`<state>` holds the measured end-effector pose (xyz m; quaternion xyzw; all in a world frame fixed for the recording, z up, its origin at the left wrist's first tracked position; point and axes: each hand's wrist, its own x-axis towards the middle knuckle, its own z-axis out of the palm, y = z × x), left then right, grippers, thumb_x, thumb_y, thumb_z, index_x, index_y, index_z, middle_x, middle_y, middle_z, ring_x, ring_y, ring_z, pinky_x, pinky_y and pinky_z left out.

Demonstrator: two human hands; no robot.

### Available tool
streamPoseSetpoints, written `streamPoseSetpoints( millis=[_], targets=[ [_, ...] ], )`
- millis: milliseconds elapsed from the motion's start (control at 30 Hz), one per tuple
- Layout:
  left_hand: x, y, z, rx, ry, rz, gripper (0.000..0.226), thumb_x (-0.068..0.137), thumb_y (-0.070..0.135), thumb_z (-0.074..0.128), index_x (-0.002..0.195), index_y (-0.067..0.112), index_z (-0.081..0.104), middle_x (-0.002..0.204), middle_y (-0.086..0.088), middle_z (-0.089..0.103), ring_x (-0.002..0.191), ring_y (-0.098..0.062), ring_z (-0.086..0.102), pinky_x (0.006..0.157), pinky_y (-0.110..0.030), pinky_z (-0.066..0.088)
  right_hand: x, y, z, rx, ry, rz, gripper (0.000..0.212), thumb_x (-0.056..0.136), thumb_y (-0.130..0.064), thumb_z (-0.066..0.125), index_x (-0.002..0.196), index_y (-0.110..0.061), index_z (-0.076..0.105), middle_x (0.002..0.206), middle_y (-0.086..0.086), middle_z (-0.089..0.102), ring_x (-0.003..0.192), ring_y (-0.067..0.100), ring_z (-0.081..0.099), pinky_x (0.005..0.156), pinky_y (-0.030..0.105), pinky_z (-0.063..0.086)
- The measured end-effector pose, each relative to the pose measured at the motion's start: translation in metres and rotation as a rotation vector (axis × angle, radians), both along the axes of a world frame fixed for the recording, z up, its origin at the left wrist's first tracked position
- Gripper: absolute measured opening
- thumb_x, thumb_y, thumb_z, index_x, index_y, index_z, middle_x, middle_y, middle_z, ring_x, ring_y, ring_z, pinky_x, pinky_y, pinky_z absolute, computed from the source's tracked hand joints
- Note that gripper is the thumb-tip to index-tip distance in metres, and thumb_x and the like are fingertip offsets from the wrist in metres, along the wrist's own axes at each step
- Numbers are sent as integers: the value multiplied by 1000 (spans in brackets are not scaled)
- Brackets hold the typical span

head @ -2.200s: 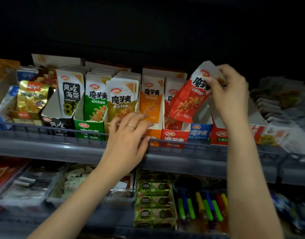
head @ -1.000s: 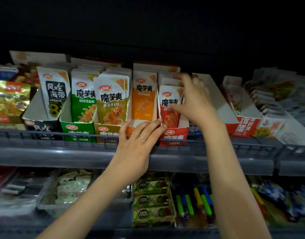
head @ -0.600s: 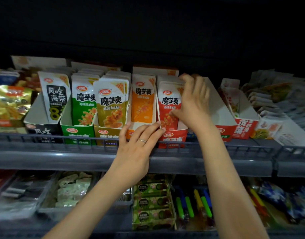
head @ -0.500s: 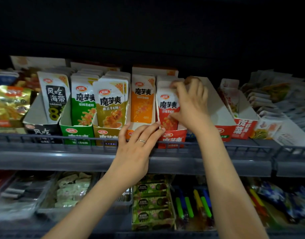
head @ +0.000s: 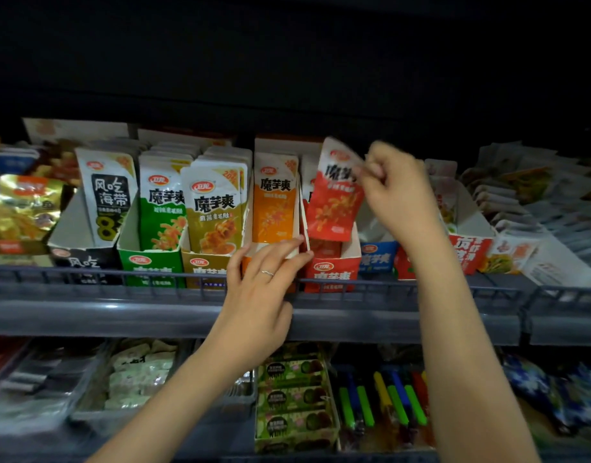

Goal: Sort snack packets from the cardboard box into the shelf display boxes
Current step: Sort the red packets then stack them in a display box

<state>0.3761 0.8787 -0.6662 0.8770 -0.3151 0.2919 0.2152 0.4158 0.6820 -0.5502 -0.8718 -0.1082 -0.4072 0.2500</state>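
While the R hand [head: 392, 192] is raised at the upper shelf [head: 120, 309], its fingers and thumb are curled together on the top R corner of a red packet [head: 334, 202]. That corner is blurred, so exact grip pts can't be made out. The packet hangs tilted, top leaning R, w/ its lower edge just above the front of the red display box [head: 332, 269] near the middle of the shelf's front edge. More red packets stand in that box behind it.

The L hand [head: 257, 295] lies flat w/ fingers straight and slightly spread, palm over the shelf's front rail. Its fingertips rest across the front of the orange display box [head: 284, 144], just L of the red one, and the longest reach the divider btwn the two. There's a ring [head: 267, 273] on one finger. An orange packet [head: 275, 202] stands upright in that box.

Going L along the shelf's front edge: olive packets [head: 217, 212], green packets [head: 162, 208], a white seaweed packet [head: 107, 195], each upright in its own box, then a gold packet [head: 27, 205] at the L end. A blue box [head: 376, 259] sits just R of the red one, partly behind the R wrist.

On the shelf below, green cartons [head: 294, 399] are stacked under the L hand, w/ coloured tubes [head: 384, 396] beside them to the R.
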Motion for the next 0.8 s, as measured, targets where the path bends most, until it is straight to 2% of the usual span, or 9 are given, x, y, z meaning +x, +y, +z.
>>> streamPoseSetpoints(
  millis=[133,267,333,367,433,500,567,733,800],
  targets=[
    [-18,-4,20,-530,188,-156,43,85,34,51,126,40,39,143,11,23,136,1,22,106,-10,22,-20,3,20,399,-83,298,39,91,-10,54,63,-21,28,52,-2,36,38,16,49,40,23,33],
    [-39,-6,54,-1110,513,-324,60,76,34,76,118,35,33,130,4,42,112,1,56,82,-16,51,-38,12,28,529,208,550,18,94,-6,52,78,-7,45,53,1,54,35,8,50,32,17,32],
    [-43,-3,63,-1286,645,-327,56,72,28,70,120,26,40,118,1,59,97,-5,66,70,-19,55,-43,20,27,512,374,665,8,94,-8,54,86,-11,51,56,-2,61,38,8,52,33,16,34],
    [-45,0,65,-1303,672,-322,52,72,25,67,119,21,46,111,-1,67,92,-10,69,68,-22,56,-45,26,26,507,451,698,4,92,-11,57,93,-13,54,60,-2,64,42,7,54,36,15,36],
    [-47,6,65,-1278,666,-318,40,74,19,67,112,16,54,99,-1,73,86,-15,71,65,-24,56,-45,39,21,530,548,700,18,85,-20,64,101,-18,58,71,-5,71,57,6,65,48,15,46],
    [-49,11,63,-1242,622,-294,30,78,8,66,105,15,55,91,3,74,83,-13,71,63,-22,55,-41,50,16,593,582,656,18,81,-26,68,96,-19,62,80,-3,74,75,11,70,71,28,56],
    [-47,17,61,-1192,570,-261,27,80,2,67,101,15,56,88,4,74,82,-12,70,65,-23,57,-37,57,13,615,609,599,14,80,-26,70,87,-16,63,79,1,73,78,18,70,86,45,51],
    [-43,28,65,-1086,603,-244,16,82,4,66,93,15,64,82,7,74,76,-7,68,67,-21,56,-39,68,14,656,658,663,10,80,-19,71,85,-15,64,76,2,73,75,19,71,76,34,57],
    [-43,29,69,-1066,608,-259,11,82,9,67,90,16,68,85,3,75,77,-11,69,68,-23,57,-42,77,14,616,638,684,10,81,-19,71,87,-15,65,79,3,73,77,21,71,79,38,57]
  ],
)
